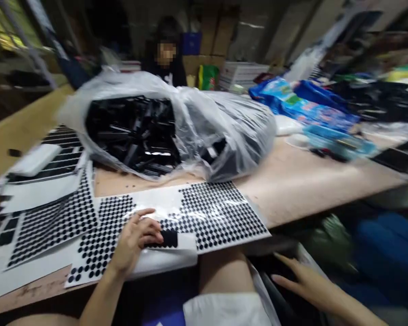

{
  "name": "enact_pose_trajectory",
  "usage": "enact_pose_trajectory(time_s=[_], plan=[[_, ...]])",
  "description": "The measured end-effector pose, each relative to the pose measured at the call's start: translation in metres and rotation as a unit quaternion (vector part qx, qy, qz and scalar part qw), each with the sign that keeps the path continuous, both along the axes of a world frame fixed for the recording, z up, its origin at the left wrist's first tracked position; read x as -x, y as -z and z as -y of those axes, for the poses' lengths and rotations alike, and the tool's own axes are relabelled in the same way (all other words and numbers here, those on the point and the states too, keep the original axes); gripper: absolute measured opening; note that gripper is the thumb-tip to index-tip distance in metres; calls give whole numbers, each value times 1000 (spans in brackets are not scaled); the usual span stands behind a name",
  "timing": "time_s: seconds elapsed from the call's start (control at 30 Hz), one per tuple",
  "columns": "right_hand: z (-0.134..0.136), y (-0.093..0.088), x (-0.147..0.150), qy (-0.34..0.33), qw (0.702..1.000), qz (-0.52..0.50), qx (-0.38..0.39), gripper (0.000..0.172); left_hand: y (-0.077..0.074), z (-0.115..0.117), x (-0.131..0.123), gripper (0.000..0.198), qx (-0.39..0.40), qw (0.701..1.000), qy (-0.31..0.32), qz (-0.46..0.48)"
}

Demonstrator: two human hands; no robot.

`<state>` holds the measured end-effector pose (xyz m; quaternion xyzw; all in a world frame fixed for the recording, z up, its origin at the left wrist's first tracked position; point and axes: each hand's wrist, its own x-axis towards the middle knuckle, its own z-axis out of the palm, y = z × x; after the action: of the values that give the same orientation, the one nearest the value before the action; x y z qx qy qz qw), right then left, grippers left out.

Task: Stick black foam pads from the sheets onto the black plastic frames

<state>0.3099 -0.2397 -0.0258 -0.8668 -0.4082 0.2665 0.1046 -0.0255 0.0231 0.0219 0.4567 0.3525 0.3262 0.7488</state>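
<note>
My left hand (136, 237) rests over a white sheet of round black dots (224, 215), its fingers loosely bent and somewhat apart. Its fingertips touch or hover just over a black strip with a scalloped edge (168, 239), which lies on white backing folded at the table's front edge. Nothing clearly shows in that hand. Low on the right, my right hand (301, 278) is off the table beside my lap, thumb and fingers apart, above the dark opening of a bag or container (279, 283). Its contents are too dark to make out.
A large clear plastic bag (183, 113) of black glossy parts lies open behind the sheet. More dotted sheets (54, 222) and a white block (36, 160) are stacked at left. Blue packaging (302, 102) lies at back right. Another person (168, 63) is behind the bag.
</note>
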Motion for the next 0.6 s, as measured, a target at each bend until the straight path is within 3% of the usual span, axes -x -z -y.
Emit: enact_pose_trajectory(time_s=[0.07,0.13,0.2,0.27,0.33,0.43,0.5,0.6], plan=[[-26,-22,-3,-32,985,-162,-48,52,2,1,-1,50,8,1000,-5,9],[-69,-55,-1,-107,946,-297,-75,46,5,1,-1,49,13,1000,-5,23],[-130,-87,15,-179,926,-283,-176,41,7,1,0,46,13,999,0,34],[-202,-107,42,-271,917,-177,-234,38,9,2,2,45,13,999,10,36],[-276,-111,72,-268,918,-66,-283,38,12,3,4,45,12,999,18,40],[-364,-99,107,-241,919,2,-311,35,17,3,5,45,17,998,24,53],[-400,-90,117,-217,925,33,-309,37,21,3,5,46,24,998,20,62],[-420,-85,118,-174,937,54,-298,36,26,3,3,49,33,996,15,80]])
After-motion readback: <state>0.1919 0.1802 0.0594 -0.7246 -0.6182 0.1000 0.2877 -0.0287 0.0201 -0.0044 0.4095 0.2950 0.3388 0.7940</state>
